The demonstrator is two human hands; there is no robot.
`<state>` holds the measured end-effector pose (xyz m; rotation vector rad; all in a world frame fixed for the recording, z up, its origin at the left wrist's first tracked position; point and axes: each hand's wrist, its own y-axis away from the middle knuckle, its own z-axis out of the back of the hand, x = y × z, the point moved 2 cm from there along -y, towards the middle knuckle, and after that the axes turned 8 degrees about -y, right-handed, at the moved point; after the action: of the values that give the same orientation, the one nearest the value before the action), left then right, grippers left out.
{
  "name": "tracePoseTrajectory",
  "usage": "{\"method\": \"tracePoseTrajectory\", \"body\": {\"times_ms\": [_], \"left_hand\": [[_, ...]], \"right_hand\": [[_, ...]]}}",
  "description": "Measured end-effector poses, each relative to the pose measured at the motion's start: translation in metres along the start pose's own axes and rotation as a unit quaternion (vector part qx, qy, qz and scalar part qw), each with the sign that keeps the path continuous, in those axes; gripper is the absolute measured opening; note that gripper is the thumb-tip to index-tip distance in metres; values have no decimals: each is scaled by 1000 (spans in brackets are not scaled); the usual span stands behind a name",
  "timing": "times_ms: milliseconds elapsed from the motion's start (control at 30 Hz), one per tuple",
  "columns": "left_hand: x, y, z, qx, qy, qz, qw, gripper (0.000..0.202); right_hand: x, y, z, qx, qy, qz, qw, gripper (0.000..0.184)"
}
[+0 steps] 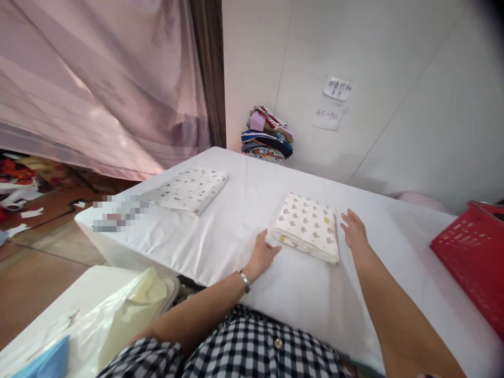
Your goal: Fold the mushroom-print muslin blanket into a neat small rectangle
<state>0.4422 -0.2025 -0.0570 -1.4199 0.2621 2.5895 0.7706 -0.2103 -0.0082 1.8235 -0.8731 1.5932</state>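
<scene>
A folded white cloth (307, 223) with a grey and yellow print lies on the white-covered table (244, 210), its layers stacked in a thick square. Just off its left front corner is my left hand (263, 257), fingers apart and holding nothing; a silver bracelet circles that wrist. On the other side, a little away from the cloth's right edge, my right hand (354, 231) is empty with its fingers spread. Farther left on the table lies a second folded white cloth (191, 190) with small scattered prints, flatter than the first.
At the right stands a red plastic basket (472, 247). A stack of folded fabrics (268, 135) rises beyond the table's back edge, near a wall with paper notes (327, 115). A side table (92, 278) at lower left bears a pale yellow plastic bag (134, 302). Pink curtain (110, 79) hangs at left.
</scene>
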Motion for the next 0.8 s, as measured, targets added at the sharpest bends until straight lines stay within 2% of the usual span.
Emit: {"method": "tracePoseTrajectory", "body": {"times_ms": [100, 200, 267, 367, 467, 533, 633, 800], "left_hand": [[1, 2, 24, -61, -25, -47, 997, 46], [-4, -11, 37, -43, -57, -130, 989, 39], [-11, -20, 33, -23, -85, -177, 980, 42], [-23, -35, 18, 8, -141, -214, 967, 52], [-30, -51, 3, 51, -181, -207, 960, 57], [-30, -58, -2, 60, -185, -191, 962, 52], [-26, -53, -3, 47, -156, -195, 967, 40], [-14, -25, 3, 51, -99, -224, 968, 31]], "right_hand": [[-1, 18, -9, 55, 76, 25, 995, 54], [-11, 47, -10, 104, 141, 62, 983, 50], [-18, 62, -3, 116, 189, 106, 969, 46], [-27, 76, 12, 87, 238, 157, 954, 44], [-38, 84, 23, 65, 241, 131, 960, 47], [-43, 88, 26, 72, 239, 114, 962, 47], [-41, 94, 28, 83, 232, 108, 963, 44], [-27, 114, 37, 71, 194, 119, 971, 38]]}}
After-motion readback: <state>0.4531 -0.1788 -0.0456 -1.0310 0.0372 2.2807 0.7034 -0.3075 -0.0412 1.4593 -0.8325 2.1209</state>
